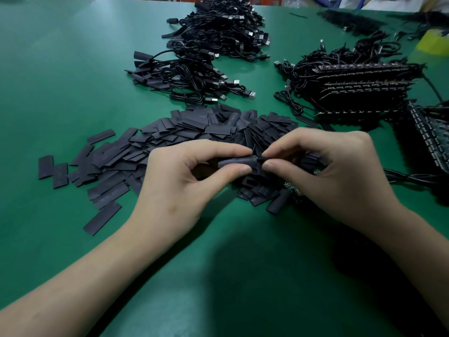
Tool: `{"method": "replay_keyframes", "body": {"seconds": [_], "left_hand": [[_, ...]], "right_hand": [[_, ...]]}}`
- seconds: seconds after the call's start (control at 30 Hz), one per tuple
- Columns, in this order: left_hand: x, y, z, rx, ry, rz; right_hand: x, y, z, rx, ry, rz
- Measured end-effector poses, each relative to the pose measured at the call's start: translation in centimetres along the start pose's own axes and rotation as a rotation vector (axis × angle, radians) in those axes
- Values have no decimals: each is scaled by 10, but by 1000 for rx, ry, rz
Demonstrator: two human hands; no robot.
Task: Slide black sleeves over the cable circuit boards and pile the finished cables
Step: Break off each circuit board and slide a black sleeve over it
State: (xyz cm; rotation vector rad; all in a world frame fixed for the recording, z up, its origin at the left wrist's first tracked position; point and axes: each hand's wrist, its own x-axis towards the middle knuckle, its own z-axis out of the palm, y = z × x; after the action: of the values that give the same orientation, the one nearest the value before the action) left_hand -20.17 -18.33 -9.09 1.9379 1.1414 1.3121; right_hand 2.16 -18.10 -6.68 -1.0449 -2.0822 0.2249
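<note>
Now: two bare hands meet in the middle of the frame, just above a big heap of flat sleeves [194,132].
Left hand [184,171]: thumb and first finger pinch one black sleeve [237,162] by its middle.
Right hand [325,171]: thumb and fingertip pinch tight at the right end of that same sleeve.
Circuit board [292,188]: only little bits peek out under the right hand (I cannot tell if it is held or just lying there).
Step in hand: I think the sleeve mouth is being squeezed open so the board can go in.
How to do it well: keep the mouth round, not flat. Line the board up straight with it. Push gently, so the corners do not catch.
Finished cables [184,79]: a pile sits in the upper middle, with a bigger pile [218,27] behind it at the top.
Waiting boards [359,88]: stacked in rows in the upper right, with their cords in a tangle.
Loose cord [413,177]: runs off the right edge, near the right hand.
Table [60,69]: a flat green mat, bare on the left side.
Room: a yellow thing [435,42] and some more dark bundles are far off in the upper right, too blurry to name.
</note>
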Motion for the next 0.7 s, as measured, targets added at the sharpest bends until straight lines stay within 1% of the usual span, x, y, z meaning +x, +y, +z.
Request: {"method": "replay_keyframes", "body": {"seconds": [0.1,0.3,0.7], "left_hand": [[-1,0,-1,47,13,41],[-1,0,-3,116,-29,110],[0,2,-3,166,-61,188]], "right_hand": [[-1,-2,1,-25,3,-12],[-3,-4,3,-80,5,-25],[-6,-2,5,-109,5,-53]]}}
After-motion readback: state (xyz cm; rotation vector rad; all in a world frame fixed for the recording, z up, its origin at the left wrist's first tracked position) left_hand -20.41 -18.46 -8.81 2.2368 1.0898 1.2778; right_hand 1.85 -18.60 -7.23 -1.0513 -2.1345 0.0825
